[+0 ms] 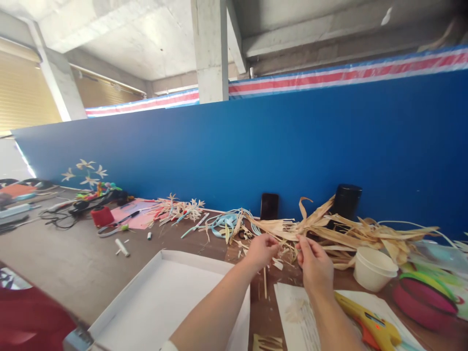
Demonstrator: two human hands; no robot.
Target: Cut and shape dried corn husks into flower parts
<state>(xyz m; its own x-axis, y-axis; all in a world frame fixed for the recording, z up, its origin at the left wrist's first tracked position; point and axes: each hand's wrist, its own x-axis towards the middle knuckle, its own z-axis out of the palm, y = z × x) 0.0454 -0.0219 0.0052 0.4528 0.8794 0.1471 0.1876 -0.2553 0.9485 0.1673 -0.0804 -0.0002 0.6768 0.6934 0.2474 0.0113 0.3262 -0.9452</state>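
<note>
Over the brown table [87,248], left hand [262,249] and right hand [315,263] pinch narrow, close together, probably for fine control; can't tell what's gripped. Dried husks [318,231] lie just beyond, within reach; yellow glue gun [371,321] rests on paper [387,309], likely catching drips.

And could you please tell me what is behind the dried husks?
A black phone and a black cylinder stand behind the dried husks, with the blue partition beyond. The husks partly cover the cylinder; anything low behind them is hidden.
</note>
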